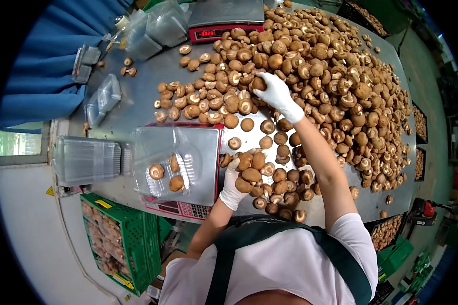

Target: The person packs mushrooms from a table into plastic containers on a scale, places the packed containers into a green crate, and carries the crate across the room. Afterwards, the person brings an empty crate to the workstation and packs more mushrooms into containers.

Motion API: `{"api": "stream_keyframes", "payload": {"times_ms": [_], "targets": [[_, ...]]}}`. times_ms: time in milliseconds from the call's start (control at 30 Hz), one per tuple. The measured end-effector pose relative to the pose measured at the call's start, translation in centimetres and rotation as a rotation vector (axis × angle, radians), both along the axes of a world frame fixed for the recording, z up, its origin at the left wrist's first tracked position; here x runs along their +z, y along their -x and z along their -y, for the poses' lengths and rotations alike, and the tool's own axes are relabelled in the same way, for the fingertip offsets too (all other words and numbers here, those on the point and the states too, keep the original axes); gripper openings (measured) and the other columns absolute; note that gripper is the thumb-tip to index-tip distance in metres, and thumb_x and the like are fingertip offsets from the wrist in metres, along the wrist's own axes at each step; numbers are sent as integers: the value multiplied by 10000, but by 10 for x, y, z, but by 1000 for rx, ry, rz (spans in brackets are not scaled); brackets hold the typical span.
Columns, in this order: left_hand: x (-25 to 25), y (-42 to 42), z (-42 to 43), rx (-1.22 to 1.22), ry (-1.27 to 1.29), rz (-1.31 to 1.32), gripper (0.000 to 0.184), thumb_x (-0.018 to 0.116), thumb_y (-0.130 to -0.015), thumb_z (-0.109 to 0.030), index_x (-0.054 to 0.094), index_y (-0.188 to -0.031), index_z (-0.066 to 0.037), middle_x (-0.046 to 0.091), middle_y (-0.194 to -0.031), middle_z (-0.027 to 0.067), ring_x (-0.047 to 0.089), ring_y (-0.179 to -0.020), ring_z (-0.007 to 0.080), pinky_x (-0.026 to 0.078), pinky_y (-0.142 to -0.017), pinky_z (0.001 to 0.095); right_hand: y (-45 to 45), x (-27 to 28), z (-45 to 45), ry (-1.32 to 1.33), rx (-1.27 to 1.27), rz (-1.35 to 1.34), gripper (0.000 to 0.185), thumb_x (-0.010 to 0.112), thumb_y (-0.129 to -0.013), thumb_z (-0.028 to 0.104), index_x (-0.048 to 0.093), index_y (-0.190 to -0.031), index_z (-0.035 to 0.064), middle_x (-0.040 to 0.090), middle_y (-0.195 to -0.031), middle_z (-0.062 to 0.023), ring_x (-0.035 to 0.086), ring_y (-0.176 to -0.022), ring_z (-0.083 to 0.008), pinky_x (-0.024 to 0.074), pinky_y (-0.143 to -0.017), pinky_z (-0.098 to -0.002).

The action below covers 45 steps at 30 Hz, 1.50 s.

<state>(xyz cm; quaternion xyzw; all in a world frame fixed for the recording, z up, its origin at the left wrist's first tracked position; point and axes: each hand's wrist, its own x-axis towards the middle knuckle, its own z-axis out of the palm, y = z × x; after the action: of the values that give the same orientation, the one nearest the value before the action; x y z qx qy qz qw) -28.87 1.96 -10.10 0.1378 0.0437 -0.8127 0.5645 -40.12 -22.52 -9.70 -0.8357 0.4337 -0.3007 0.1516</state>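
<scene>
My left hand [231, 189], in a white glove, is closed around several brown mushrooms [250, 174] beside the near scale. At the edge of the big mushroom pile [336, 86], my gloved right hand [277, 96] has its fingers curled round one mushroom [258, 84]. A clear plastic tray [162, 189] with its lid up rests on the near scale [202, 152]. Three mushrooms lie in it, one showing its pale underside. Loose mushrooms [285, 185] are spread on the metal table between my two hands.
A second red scale [226, 20] reads -0020 at the back. Stacked clear trays [89, 160] stand on the left, with more containers [158, 28] at the back left. Green crates [132, 244] of packed mushrooms sit below the table's left edge. Dark crates [420, 122] stand beyond its right edge.
</scene>
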Motion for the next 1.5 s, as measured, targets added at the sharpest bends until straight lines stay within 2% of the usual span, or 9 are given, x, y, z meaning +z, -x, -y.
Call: {"api": "stream_keyframes", "payload": {"times_ms": [100, 233, 300, 433, 700, 767, 1067, 1233, 1500], "targets": [[6, 4, -3, 50, -108, 100, 593, 537, -809, -371, 385, -1279, -42, 476, -1217, 133, 537, -963, 276, 492, -748, 404, 25, 22, -54, -907, -28, 600, 335, 547, -865, 262, 554, -1075, 1, 632, -989, -137, 648, -746, -270, 521, -703, -330], [13, 11, -1, -56, -55, 14, 692, 531, -793, -401, 273, -1383, -146, 402, -1295, 175, 524, -885, 255, 497, -691, 385, 59, 6, -118, -1271, 106, 1211, 429, 368, -955, 332, 493, -1142, -33, 593, -1065, -166, 601, -931, -284, 495, -804, -379], [16, 14, -4, -98, 52, -129, 718, 527, -805, -334, 236, -1385, -27, 358, -1338, 185, 341, -1262, 314, 317, -1039, 431, 70, 11, -144, -1315, 172, 1257, 475, 334, -957, 363, 466, -1186, -31, 579, -1106, -170, 573, -995, -277, 446, -880, -393], [28, 28, -10, -219, -107, 29, 661, 526, -773, -396, 351, -1314, -60, 442, -1241, 193, 543, -916, 299, 517, -710, 390, 78, 21, -177, -1208, 252, 927, 460, 385, -943, 326, 512, -1176, -49, 550, -1182, -122, 531, -1074, -219, 373, -970, -334], [41, 23, -37, -145, -71, 248, 634, 522, -767, -421, 412, -1224, 6, 516, -1128, 193, 599, -836, 292, 553, -552, 354, 81, 34, -216, -1022, 216, 907, 467, 410, -934, 369, 529, -1203, 6, 528, -1232, -101, 488, -1137, -196, 362, -980, -319], [31, -7, -40, -243, 179, 96, 642, 536, -755, -354, 370, -1279, -22, 497, -1155, 187, 585, -926, 281, 542, -764, 371, 93, 30, -221, -1023, 135, 917, 413, 450, -928, 332, 556, -1178, 22, 558, -1193, -83, 508, -1104, -179, 382, -953, -306], [113, -148, -72, 704, 322, 1558, 750, 589, -763, -305, 233, -1367, -41, 407, -1254, 173, 459, -1106, 277, 414, -928, 397, 153, 26, -244, -908, -111, 594, 250, 570, -880, 202, 633, -1074, 57, 633, -977, -14, 562, -889, -97, 440, -796, -238], [85, -186, -82, 99, 379, 2525, 602, 626, -757, -117, 406, -1315, -69, 484, -1249, 163, 441, -1171, 297, 313, -1009, 357, 186, 17, -236, -845, -289, 613, 256, 568, -874, 193, 633, -1061, 31, 654, -913, -35, 580, -829, -94, 459, -755, -244], [77, -171, -73, 205, 316, 2515, 662, 591, -724, -64, 364, -1345, -87, 344, -1372, 176, 328, -1273, 323, 261, -1050, 391, 198, 13, -174, -381, -709, 69, 489, 626, -751, 397, 598, -1099, 55, 662, -911, -154, 642, -814, -295, 497, -730, -366]]}}
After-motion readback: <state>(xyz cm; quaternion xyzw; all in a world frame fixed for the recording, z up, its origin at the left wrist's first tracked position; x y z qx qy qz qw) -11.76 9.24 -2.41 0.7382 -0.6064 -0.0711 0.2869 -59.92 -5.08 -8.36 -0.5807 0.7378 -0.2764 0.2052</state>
